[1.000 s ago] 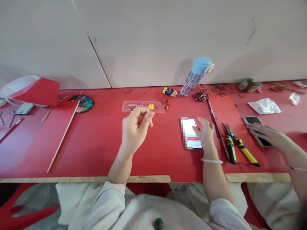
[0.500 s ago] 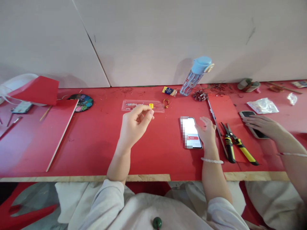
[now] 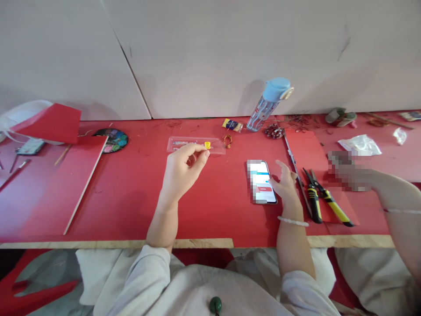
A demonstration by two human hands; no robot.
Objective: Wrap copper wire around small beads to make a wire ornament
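My left hand (image 3: 185,172) is raised over the red table, thumb and forefinger pinched together; whatever they hold is too small to make out. Just beyond the fingertips is a small yellow piece (image 3: 207,145), by a clear plastic tray (image 3: 217,149) with beads and thin strands in it. A copper-coloured wire ring (image 3: 227,141) lies at the tray's right end. My right hand (image 3: 284,179), a pale bracelet on its wrist, has its fingers apart at the right edge of a lit phone (image 3: 263,182). Its thumb reaches the screen's edge; contact is hard to judge.
Yellow-black pliers (image 3: 315,204) lie right of my right hand. Farther right, a co-worker's hand (image 3: 360,173) rests over a blurred phone. Against the wall are a blue bottle (image 3: 268,105) and a small packet (image 3: 232,125). A board (image 3: 82,188) and paint palette (image 3: 115,139) lie left.
The phone's screen now shows a different page with blue parts. My right hand's fingers have shifted slightly, while my left hand keeps its pinch with barely any movement.
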